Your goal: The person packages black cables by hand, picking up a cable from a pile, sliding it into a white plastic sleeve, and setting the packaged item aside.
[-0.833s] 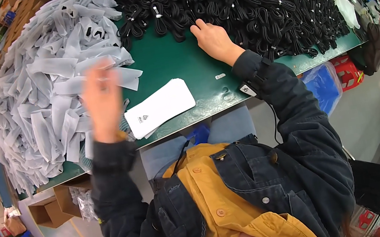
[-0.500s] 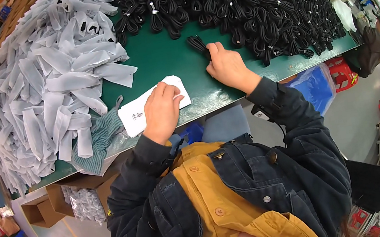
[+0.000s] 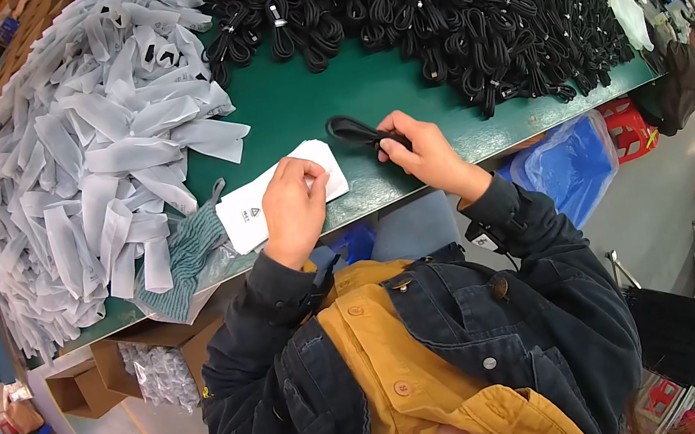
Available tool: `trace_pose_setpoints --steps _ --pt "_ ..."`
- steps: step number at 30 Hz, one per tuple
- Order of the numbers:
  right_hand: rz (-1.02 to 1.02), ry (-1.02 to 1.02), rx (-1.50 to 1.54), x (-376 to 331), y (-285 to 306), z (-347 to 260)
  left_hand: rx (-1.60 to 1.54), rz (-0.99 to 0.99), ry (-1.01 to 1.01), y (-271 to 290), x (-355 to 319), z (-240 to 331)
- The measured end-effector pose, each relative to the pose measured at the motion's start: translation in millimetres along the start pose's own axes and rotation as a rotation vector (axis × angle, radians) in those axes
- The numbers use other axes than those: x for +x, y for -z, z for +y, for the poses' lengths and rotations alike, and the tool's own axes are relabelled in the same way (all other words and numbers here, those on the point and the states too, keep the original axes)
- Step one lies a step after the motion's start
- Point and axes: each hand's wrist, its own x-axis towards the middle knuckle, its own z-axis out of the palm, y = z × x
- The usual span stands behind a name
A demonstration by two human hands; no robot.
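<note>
My right hand (image 3: 426, 153) is closed round one end of a coiled black cable (image 3: 348, 130), whose looped end points left over the green table. My left hand (image 3: 296, 210) rests on a stack of flat white bags (image 3: 243, 216) at the table's near edge. Its fingers are curled, with thumb and forefinger pinching at the top bag; the exact grip is partly hidden. Beside the stack, on the left, lies a crumpled grey-green knitted cloth (image 3: 180, 261).
A big heap of filled, frosted bags (image 3: 100, 111) covers the table's left side. Bundled black cables (image 3: 461, 14) pile up along the back and right. Below the edge are cardboard boxes (image 3: 86, 387), a lined blue bin (image 3: 574, 170) and a red crate (image 3: 627, 131).
My right hand has drawn the cable nearer, and the cable has swung so its loop points left toward the bags. My left thumb and forefinger have come closer together on the stack.
</note>
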Motion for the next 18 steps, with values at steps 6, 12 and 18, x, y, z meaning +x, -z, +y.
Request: trace_pose_setpoints --steps 6,12,18 --pt "0.056 0.3 -0.234 -17 -4 -13 -0.243 -0.037 0.168 3 0 -6" --pt "0.136 0.624 -0.58 -18 1 -11 -0.385 -0.057 0.211 8 3 -7" --pt "0.091 0.793 -0.693 -16 2 -14 -0.37 -0.048 0.163 10 2 -4"
